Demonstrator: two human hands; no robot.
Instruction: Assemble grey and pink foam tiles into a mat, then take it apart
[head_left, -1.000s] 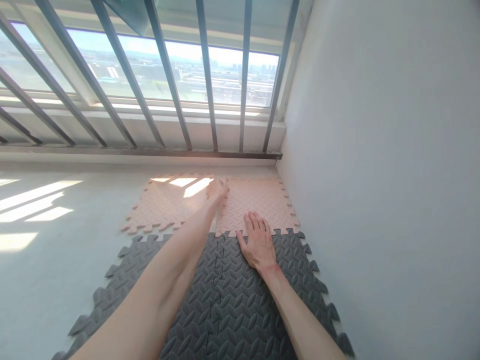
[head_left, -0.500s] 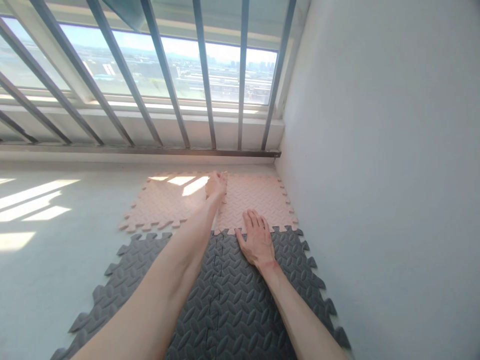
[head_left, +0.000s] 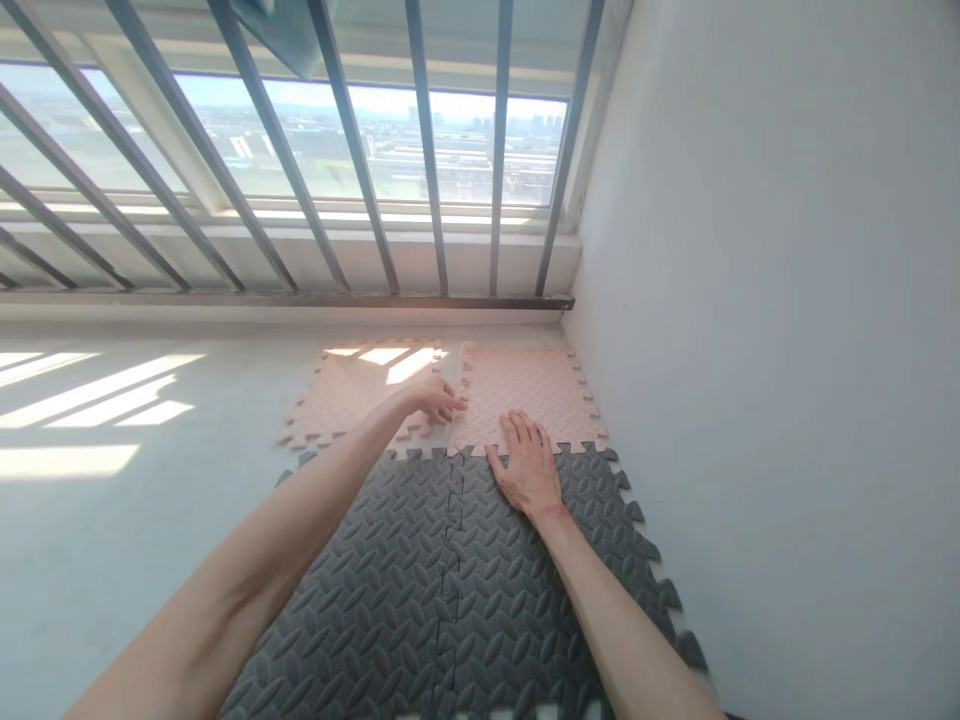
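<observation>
Two pink foam puzzle tiles lie on the floor by the window: a left pink tile (head_left: pixel 345 395) and a right pink tile (head_left: pixel 529 385). In front of them lie two joined dark grey tiles (head_left: pixel 420 580). My left hand (head_left: pixel 435 398) rests on the seam between the pink tiles, fingers bent and pressing down. Laid flat with its fingers spread, my right hand (head_left: pixel 529 470) covers the joint between the right pink tile and the grey tile. Neither hand holds anything.
A white wall (head_left: pixel 750 300) runs along the right side of the tiles. Metal window bars (head_left: pixel 427 150) stand behind a low sill at the back. Bare grey floor (head_left: pixel 112 500) with sun stripes stretches to the left.
My left hand has drawn back along the pink seam from its far end toward me. My right hand stays flat on the pink-grey joint. The view shifted slightly.
</observation>
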